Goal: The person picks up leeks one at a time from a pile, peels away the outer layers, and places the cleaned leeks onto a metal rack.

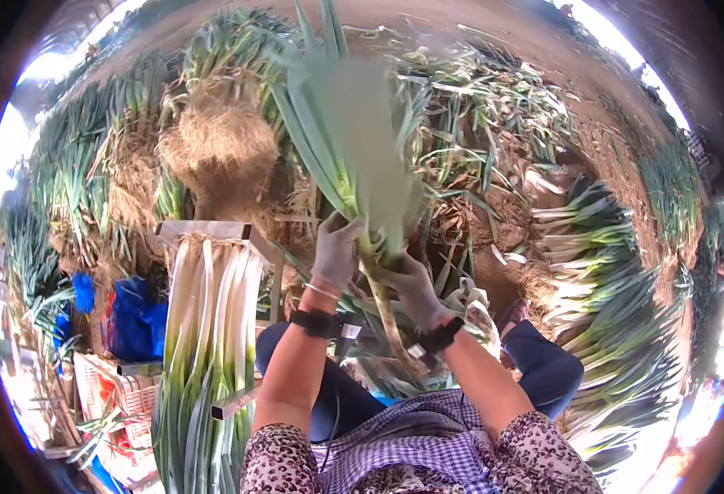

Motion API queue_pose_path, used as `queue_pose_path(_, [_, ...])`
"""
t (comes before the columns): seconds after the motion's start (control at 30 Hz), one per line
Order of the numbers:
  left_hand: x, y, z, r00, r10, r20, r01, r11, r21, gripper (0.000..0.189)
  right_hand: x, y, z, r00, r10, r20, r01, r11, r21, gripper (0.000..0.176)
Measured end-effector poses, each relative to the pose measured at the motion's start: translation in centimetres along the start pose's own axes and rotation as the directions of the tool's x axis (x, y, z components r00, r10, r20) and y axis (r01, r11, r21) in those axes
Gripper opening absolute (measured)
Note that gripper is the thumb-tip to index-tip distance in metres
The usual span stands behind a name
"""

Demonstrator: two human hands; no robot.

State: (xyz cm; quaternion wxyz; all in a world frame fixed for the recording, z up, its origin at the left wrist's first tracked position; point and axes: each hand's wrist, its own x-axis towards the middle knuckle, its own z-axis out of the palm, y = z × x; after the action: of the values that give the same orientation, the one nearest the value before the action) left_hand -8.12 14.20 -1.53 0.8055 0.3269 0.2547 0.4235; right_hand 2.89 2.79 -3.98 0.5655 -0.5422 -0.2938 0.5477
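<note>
In front of me a leek is held at a slant, green leaves up and away, pale stalk down toward my lap. My left hand, in a light glove, is closed around it just below where the leaves fan out. Slightly lower, my right hand, also gloved, is closed at the right side of the stalk. Its fingertips are partly hidden, and a blurred grey-green patch covers some of the leaves above. At my left, several trimmed leeks lie side by side in a metal-edged frame.
A long pile of cleaned leeks lies on the right. Rooted, untrimmed leeks stand bundled ahead and to the left. Stripped leaves are heaped beyond. On the left are blue bags and a pale plastic crate.
</note>
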Motion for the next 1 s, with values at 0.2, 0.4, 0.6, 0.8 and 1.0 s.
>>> queue_pose_path(0.2, [1.1, 2.2, -4.3, 0.996, 0.077, -0.052, -0.076, 0.997, 0.029, 0.023, -10.4, 5.7, -7.0, 0.974, 0.197, -0.110, -0.213, 0.640, -0.738, 0.036])
queue_pose_path(0.4, [-0.8, 1.5, -1.6, 1.000, -0.010, -0.006, 0.009, 0.990, -0.142, 0.025, -3.6, -2.1, -2.5, 0.921, -0.379, -0.083, 0.112, 0.465, -0.878, 0.031])
queue_pose_path(0.6, [-1.5, 0.9, -1.3, 0.995, 0.094, -0.037, -0.097, 0.992, -0.085, 0.030, 1.5, -3.9, 2.7, 0.944, -0.310, -0.117, 0.132, 0.676, -0.725, 0.026])
queue_pose_path(0.8, [-2.0, 2.7, -1.3, 0.992, 0.123, -0.004, -0.123, 0.992, -0.003, 0.033, 1.3, -1.4, 1.6, 0.872, -0.466, -0.152, 0.288, 0.738, -0.611, 0.022])
queue_pose_path(1.0, [-2.5, 3.9, -1.3, 0.989, 0.110, 0.094, -0.106, 0.993, -0.053, 0.029, 0.0, -0.5, 0.8, 0.980, -0.078, -0.184, -0.013, 0.895, -0.446, 0.018])
